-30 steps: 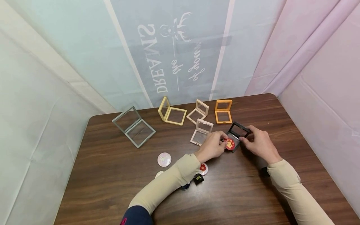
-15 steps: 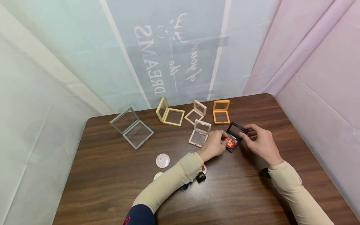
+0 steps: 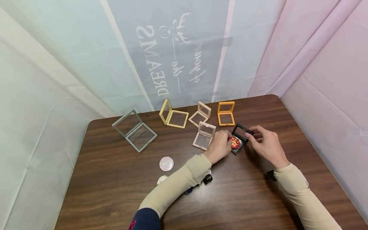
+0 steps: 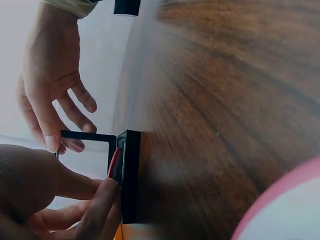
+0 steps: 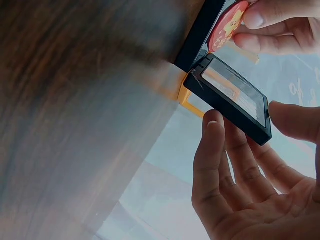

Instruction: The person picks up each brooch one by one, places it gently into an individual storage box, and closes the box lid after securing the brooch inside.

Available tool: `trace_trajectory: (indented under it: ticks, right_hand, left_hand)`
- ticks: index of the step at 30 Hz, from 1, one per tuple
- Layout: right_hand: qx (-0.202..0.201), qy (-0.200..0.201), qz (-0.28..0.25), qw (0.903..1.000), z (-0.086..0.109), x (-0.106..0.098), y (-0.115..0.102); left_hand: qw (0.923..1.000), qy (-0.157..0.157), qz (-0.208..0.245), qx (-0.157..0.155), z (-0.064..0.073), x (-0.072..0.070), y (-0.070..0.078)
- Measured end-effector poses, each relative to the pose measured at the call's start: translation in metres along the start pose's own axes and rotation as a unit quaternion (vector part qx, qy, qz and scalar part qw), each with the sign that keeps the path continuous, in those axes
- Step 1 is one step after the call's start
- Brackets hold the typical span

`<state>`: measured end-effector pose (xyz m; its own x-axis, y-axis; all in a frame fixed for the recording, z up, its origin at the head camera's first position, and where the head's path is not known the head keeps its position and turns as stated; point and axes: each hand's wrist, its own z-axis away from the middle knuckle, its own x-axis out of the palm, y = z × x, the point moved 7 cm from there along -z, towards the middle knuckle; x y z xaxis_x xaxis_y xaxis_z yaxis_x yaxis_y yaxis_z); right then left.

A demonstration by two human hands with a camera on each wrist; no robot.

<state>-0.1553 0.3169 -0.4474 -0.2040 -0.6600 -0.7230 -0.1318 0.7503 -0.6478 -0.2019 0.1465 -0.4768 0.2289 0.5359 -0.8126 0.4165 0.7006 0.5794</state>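
Left hand (image 3: 219,144): pinching round red badge (image 3: 235,143) with gold motif, no long axis; badge tilted over lower half of black hinged display frame (image 3: 237,151), contact unclear. Right hand (image 3: 267,146), farther from badge: gripping raised lid (image 5: 225,106).

Cloth-walled booth (image 3: 34,153), I'd say; wider setting hidden. Wood-grain table (image 3: 235,198) beneath my fingers (image 5: 208,165), lettered sheet (image 3: 184,60) beyond them, pale sheets (image 3: 330,92) to left and right.
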Motion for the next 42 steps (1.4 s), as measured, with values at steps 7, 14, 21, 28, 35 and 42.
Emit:
trace_trajectory:
  ticks: [7,14,21,28,35,42]
  right_hand:
    - [0.005,0.004,0.0,1.0,0.0,-0.002,0.001]
    - [0.001,0.008,0.003,1.0,-0.002,-0.001,0.002]
    - [-0.004,0.006,0.007,1.0,-0.003,-0.001,-0.001]
    - [-0.016,0.008,0.013,0.9998,-0.004,-0.002,-0.002]
    - [-0.032,0.007,0.014,0.9994,-0.001,-0.005,-0.002]
    - [-0.064,0.003,0.012,0.9979,0.003,-0.006,-0.005]
  left_hand:
    - [0.9996,0.0,-0.03,-0.001,-0.004,0.002,0.003]
    - [0.9991,0.008,-0.041,-0.001,-0.003,0.002,0.002]
    - [0.9952,-0.001,-0.095,0.024,0.003,0.002,0.007]
    - [0.9826,-0.05,-0.176,0.031,0.011,0.009,0.013]
    - [0.988,-0.056,-0.139,0.039,0.018,0.015,0.011]
    - [0.9942,-0.026,-0.098,0.036,0.009,0.041,-0.009]
